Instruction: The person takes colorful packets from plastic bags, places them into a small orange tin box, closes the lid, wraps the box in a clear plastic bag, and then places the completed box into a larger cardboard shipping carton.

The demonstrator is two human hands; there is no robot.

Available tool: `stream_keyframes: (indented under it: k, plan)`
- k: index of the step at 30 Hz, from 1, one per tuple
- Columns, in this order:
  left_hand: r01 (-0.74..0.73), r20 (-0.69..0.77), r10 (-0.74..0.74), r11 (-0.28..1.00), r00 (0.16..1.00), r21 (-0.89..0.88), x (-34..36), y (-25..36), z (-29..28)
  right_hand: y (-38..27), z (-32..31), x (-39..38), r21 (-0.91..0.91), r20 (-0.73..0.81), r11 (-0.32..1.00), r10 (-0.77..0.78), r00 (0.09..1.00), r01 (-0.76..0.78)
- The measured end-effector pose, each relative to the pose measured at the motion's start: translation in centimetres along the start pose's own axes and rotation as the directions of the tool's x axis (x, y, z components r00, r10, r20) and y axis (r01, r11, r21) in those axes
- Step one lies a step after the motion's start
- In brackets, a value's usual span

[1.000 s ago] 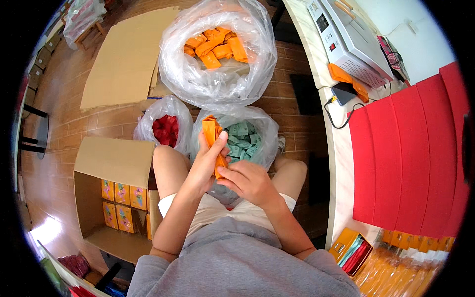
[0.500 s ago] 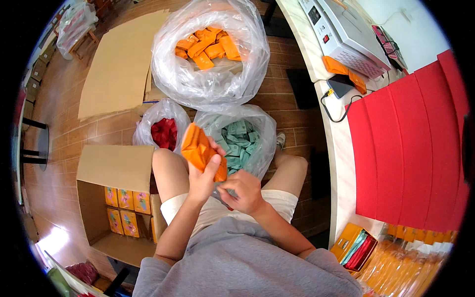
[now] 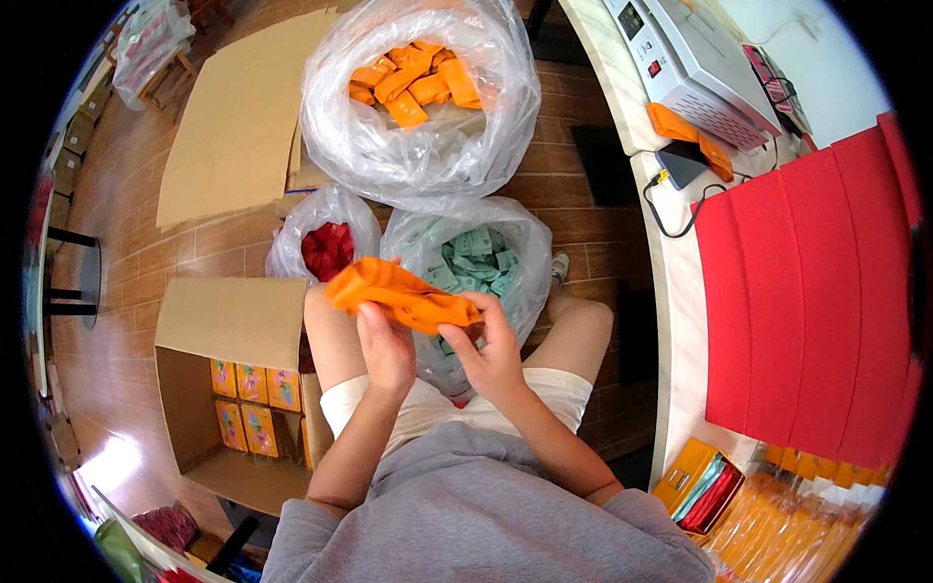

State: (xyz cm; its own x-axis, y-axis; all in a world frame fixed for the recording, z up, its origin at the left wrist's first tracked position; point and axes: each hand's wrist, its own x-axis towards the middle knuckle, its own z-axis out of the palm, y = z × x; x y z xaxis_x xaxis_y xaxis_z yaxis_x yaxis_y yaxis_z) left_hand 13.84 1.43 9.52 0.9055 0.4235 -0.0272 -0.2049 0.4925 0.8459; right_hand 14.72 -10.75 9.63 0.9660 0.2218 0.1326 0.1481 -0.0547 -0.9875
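Note:
An elongated orange packet [image 3: 398,290] lies nearly level between my hands over my lap. My left hand [image 3: 386,345] grips its left part from below, thumb raised against it. My right hand [image 3: 486,345] pinches the right end. Just beyond, a clear plastic bag [image 3: 525,238] holds mint-green packets [image 3: 471,255]. A smaller bag [image 3: 290,243] with red packets [image 3: 328,248] sits left of it, and a large bag [image 3: 505,146] of orange packets [image 3: 408,83] is at the top.
Flat cardboard [image 3: 228,107] lies at upper left, an open carton [image 3: 233,311] of orange boxes at lower left. The right-hand counter [image 3: 671,369] carries a white appliance [image 3: 709,78], a phone [image 3: 680,165], red padded panels [image 3: 797,301] and an orange tin [image 3: 685,471].
The orange packet has swung from upright to nearly horizontal. My right hand has moved up to grip its right end, while my left hand still holds the other part.

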Motion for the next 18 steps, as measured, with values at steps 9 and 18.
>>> stream_keyframes:
  k: [9,18]
  plan:
    - [0.104,-0.179,-0.183,0.920,0.967,-0.377,1.9,0.8,0.3,-1.3,1.0,-0.8,-0.334,0.026,0.864,-0.390,0.921,0.375]
    - [0.027,-0.111,-0.064,0.951,0.992,-0.308,2.2,-0.2,-0.8,-2.5,1.5,0.3,-0.417,0.183,0.814,-0.362,0.914,0.405]
